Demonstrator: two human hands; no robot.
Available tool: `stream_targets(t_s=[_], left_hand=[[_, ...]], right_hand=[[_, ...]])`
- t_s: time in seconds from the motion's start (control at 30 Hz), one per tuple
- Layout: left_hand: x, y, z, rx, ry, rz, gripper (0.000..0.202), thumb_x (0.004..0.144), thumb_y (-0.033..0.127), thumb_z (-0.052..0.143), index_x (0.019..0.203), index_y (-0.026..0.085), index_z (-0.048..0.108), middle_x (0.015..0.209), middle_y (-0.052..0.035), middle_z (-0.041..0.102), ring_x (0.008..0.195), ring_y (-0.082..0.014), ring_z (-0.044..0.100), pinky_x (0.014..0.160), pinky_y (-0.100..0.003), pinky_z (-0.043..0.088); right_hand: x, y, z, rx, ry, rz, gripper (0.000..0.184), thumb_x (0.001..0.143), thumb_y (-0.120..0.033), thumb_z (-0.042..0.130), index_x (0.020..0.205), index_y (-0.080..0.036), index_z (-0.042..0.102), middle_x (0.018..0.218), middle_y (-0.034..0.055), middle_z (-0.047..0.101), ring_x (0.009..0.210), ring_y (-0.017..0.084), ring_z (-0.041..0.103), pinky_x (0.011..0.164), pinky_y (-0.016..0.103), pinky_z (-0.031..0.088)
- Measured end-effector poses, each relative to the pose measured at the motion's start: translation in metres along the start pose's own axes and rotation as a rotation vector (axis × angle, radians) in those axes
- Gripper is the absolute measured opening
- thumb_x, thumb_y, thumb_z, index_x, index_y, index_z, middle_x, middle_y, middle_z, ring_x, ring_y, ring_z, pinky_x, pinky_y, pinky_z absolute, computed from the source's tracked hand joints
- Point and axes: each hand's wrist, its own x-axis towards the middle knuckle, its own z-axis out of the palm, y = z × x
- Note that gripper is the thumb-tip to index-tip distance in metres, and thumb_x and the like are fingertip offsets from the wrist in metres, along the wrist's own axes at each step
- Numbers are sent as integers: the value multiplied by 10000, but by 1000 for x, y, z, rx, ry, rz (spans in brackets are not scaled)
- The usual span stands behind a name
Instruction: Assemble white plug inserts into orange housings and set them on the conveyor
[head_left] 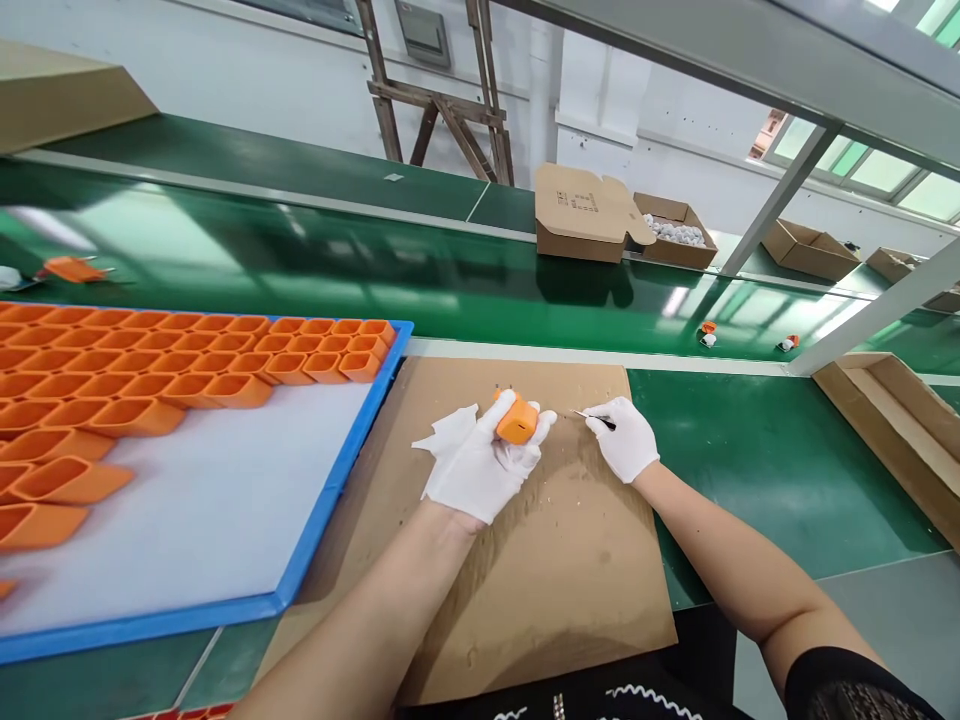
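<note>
My left hand (484, 460), in a white glove, is closed around a small orange plastic housing (517, 422) with a dark slot on its near face and small prongs at its far end. A white cloth-like piece (450, 428) sticks out beside the left hand; whether it belongs to the glove I cannot tell. My right hand (624, 437), also gloved, pinches a thin pointed metal tool (581, 413) with a dark part. Its tip points toward the housing, apart from it. Both hands are above a brown cardboard sheet (570, 570).
A blue-rimmed tray (322, 525) at left holds rows of hollow orange shells (142, 412). Behind runs a green conveyor belt (465, 295) carrying small orange-and-white parts (708, 335). Cardboard boxes (581, 215) stand beyond. At right lie a cardboard tray (892, 440) and a slanting metal post (870, 315).
</note>
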Motion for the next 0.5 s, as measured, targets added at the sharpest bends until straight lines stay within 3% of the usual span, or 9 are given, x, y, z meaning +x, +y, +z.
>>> stream_targets(t_s=[0.13,0.3,0.4,0.5], left_hand=[[2,1,-4,64,-21,-22,180,945,319,648,966,139,649,957,-54,708,684,-134,724,475,-208,569],[10,-7,-7,195,-94,232,123,875,239,735,896,178,631,1072,-48,692,867,-144,720,529,-167,535],[20,-9,-10,240,-47,308,112,856,175,741,878,189,632,1102,-28,684,1021,-160,698,675,-182,595],[34,-9,-15,305,-38,342,53,882,149,688,893,178,645,1068,-38,687,1054,-168,688,858,-251,621]], right_hand=[[1,0,1,-31,-32,19,174,925,-188,609,940,-262,766,980,30,684,963,193,657,919,353,507],[2,-1,3,-56,-36,47,163,934,-229,612,982,-270,762,1033,31,674,994,207,651,903,349,494],[3,-4,5,-59,-40,68,156,933,-266,617,963,-293,768,1023,14,678,976,206,654,879,335,490],[6,-6,4,-51,-59,85,158,930,-325,619,952,-313,775,1019,6,676,937,203,652,828,323,488]])
